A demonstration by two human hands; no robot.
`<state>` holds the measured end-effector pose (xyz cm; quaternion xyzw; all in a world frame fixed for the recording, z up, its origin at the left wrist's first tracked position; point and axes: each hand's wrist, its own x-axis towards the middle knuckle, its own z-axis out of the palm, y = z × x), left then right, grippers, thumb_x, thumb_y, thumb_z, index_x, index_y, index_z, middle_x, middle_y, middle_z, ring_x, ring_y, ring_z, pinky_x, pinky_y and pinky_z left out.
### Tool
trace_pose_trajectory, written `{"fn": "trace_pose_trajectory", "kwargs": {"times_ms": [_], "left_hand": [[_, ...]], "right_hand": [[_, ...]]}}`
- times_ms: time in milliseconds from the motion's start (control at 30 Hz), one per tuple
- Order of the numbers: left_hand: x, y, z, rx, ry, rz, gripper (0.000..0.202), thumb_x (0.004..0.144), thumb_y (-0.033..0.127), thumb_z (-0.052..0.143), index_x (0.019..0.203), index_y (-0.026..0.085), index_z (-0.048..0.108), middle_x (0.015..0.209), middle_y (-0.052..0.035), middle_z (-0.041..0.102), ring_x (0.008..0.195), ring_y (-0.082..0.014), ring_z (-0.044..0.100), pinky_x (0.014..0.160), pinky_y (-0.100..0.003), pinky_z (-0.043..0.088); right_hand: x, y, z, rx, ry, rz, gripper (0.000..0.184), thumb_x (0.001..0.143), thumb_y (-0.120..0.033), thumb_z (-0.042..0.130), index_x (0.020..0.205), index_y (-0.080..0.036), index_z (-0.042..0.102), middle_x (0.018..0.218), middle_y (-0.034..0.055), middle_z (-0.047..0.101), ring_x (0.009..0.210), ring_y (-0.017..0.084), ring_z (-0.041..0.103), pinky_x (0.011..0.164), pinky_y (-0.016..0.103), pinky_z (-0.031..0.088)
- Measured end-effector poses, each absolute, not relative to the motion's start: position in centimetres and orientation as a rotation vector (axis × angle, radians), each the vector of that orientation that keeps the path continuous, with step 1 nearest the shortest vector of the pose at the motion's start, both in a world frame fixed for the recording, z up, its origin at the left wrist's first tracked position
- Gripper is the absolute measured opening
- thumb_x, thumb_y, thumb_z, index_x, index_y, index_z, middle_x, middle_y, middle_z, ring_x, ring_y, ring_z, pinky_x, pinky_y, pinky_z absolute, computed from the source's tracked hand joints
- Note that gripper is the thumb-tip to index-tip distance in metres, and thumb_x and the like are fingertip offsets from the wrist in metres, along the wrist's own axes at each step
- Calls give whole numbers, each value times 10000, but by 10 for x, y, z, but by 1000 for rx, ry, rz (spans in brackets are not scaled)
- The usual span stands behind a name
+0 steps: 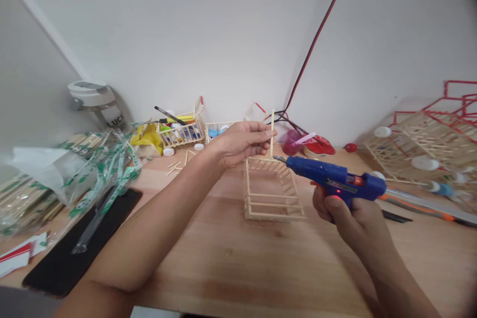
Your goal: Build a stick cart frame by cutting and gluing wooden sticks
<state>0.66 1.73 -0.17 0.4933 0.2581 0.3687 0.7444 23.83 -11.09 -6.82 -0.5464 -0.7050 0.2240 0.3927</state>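
Note:
My left hand (248, 141) pinches a short wooden stick (272, 131) upright between thumb and fingers. In my right hand (348, 218) is a blue glue gun (324, 174), gripped by its handle, with a red light glowing on its side. The gun's metal nozzle points left and meets or nearly meets the stick's lower end; I cannot tell if they touch. Below both hands an open basket frame built of wooden sticks (274, 197) rests on the wooden table (231, 268). Neither hand appears to touch that frame.
Small stick carts (181, 134) stand along the wall, one holding pens and caps. Bagged sticks (33, 189) and a black mat (82, 243) lie left, near a lidded jar (99, 104). Red-trimmed stick carts (425, 134) are heaped right. A pink cup (292, 143) sits by the cables.

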Motion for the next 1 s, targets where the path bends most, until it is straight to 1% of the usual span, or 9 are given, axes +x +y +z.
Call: {"fn": "trace_pose_trajectory", "kwargs": {"times_ms": [233,367,500,667,767,1000], "left_hand": [[5,18,-1,1074,577,825,75,857,78,690,802,52,647,648,-4,607,561,-48,566,592,-196,464],[5,18,-1,1074,574,823,77,862,84,686,803,53,649,644,-5,605,568,-49,566,599,-196,462],[5,18,0,1069,578,827,78,872,73,669,800,54,646,648,-6,607,568,-47,564,600,-195,459],[6,17,0,1064,588,820,105,903,63,620,799,54,636,633,-6,603,554,-47,566,587,-194,458],[6,17,-1,1067,583,810,84,883,72,654,802,56,637,632,-4,604,550,-46,564,584,-193,460],[6,17,-2,1080,569,799,79,864,78,682,801,56,640,634,1,606,558,-43,569,585,-186,469]], "right_hand": [[234,-110,-64,-1356,-1784,509,462,940,-555,445,612,-233,486,527,0,484,464,146,446,459,295,351],[235,-110,-66,-1362,-1784,502,424,940,-534,461,638,-242,517,536,4,499,478,159,471,468,305,372],[237,-109,-70,-1350,-1768,541,420,942,-528,468,633,-244,495,541,1,482,480,153,453,469,303,353],[237,-109,-71,-1333,-1763,534,411,941,-531,473,651,-243,510,547,1,472,493,154,442,483,310,346],[236,-110,-70,-1329,-1768,539,418,948,-528,464,649,-240,508,556,1,475,504,152,450,492,306,357],[234,-110,-67,-1329,-1727,529,461,941,-555,468,624,-224,516,532,2,490,471,132,443,450,277,351]]}}
